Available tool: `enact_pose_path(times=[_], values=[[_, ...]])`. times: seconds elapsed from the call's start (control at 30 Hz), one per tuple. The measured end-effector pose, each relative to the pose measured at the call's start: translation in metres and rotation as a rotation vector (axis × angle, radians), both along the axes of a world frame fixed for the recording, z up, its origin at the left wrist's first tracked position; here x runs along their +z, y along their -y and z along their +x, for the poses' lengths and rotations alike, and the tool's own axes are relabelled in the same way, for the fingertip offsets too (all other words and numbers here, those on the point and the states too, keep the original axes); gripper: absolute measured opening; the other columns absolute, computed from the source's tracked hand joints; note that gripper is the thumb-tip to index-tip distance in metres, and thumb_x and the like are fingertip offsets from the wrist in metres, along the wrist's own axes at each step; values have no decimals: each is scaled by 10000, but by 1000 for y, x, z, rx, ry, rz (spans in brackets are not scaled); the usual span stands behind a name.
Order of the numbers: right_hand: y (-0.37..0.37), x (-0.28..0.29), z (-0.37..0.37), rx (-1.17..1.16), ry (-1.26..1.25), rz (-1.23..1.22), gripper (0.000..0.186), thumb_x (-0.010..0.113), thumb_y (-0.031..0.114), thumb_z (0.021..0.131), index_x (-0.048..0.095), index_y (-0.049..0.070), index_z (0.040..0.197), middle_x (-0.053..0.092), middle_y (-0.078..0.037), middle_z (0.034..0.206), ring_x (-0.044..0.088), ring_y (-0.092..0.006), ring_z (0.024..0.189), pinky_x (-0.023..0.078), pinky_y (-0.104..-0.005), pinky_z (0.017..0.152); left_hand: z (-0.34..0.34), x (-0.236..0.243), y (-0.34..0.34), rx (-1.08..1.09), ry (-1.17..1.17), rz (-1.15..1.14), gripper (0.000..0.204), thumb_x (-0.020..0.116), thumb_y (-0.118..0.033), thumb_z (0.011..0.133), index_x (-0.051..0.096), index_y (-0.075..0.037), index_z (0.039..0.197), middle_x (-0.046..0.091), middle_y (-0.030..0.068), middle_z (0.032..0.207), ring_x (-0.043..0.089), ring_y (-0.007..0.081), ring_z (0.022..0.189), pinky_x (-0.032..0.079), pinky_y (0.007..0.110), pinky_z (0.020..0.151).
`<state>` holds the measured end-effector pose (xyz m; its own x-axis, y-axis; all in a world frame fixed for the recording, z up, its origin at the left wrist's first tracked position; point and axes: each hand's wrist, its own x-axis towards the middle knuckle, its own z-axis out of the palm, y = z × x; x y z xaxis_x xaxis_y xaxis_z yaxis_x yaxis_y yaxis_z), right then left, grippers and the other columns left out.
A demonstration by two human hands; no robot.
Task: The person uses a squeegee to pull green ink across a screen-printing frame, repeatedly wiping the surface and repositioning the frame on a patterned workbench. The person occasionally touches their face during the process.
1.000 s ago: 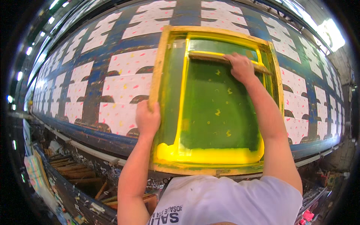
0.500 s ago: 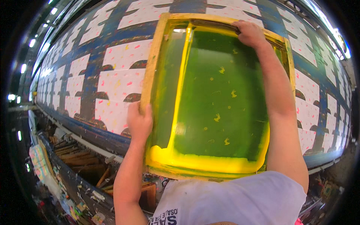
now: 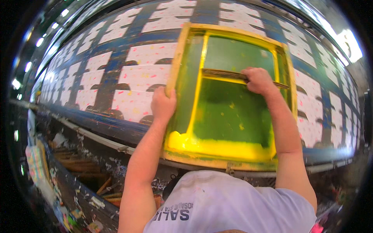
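Observation:
A wooden-framed printing screen [image 3: 179, 58] lies on the long table in front of me, its mesh [image 3: 233, 58] green. My left hand [image 3: 163, 104] is closed around the left side of the frame. In my right hand [image 3: 259, 80] is a squeegee [image 3: 223, 74], a long brown bar set across the mesh in the far half of the screen. Its blade edge is hidden. Thick yellow ink [image 3: 217, 145] pools along the near end, and a yellow streak runs up the left side. Small yellowish motifs show in the mesh nearer me.
White printed sheets [image 3: 140, 73] with small pink and yellow marks lie in rows on the dark blue table [image 3: 105, 77], on both sides of the screen. A rail [image 3: 93, 138] follows its near edge. Wooden pieces [image 3: 85, 167] and scraps fill the space below left.
My right hand has drawn the squeegee from the screen's far end toward me. The left hand still grips the frame. The whole view has shifted somewhat.

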<state>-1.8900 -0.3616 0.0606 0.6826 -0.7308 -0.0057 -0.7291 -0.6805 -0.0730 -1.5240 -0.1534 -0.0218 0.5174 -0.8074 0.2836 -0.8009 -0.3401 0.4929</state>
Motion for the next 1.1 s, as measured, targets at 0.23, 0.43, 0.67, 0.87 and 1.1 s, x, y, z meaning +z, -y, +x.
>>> enact_pose_path(times=[0.23,0.43,0.67,0.87,1.1], values=[[-177,0,-21,-27,52,66,394,737,102,816,821,158,1197,786,-150,1079,782,-398,1053,642,-536,921,6,-4,4,-35,-10,65,475,704,-434,1050,708,20,1186,730,276,1213,732,491,1119,596,603,961],[-301,2,-29,-66,78,47,415,753,19,803,830,134,1194,784,-109,1080,776,-362,1065,634,-515,900,1,8,1,-29,-42,139,528,677,-462,1065,708,29,1257,725,285,1274,732,484,1191,597,594,1027],[-341,31,-35,136,272,101,406,794,124,763,818,106,1168,769,-135,1046,744,-359,1074,591,-498,981,-3,15,-2,-32,-48,145,558,661,-466,1070,706,45,1289,722,307,1315,726,488,1230,586,595,1052],[-385,171,-31,605,682,-40,263,767,102,856,779,130,1118,708,-73,864,705,-317,810,579,-459,831,11,-9,16,-34,51,135,590,609,-485,1077,727,64,1257,748,338,1269,726,516,1209,568,603,1064],[-401,249,-93,846,816,-71,223,777,59,878,779,69,1101,730,-96,880,718,-311,812,585,-433,812,29,-26,33,21,60,209,629,641,-543,1066,757,33,1290,773,336,1250,736,513,1189,569,596,1040]])
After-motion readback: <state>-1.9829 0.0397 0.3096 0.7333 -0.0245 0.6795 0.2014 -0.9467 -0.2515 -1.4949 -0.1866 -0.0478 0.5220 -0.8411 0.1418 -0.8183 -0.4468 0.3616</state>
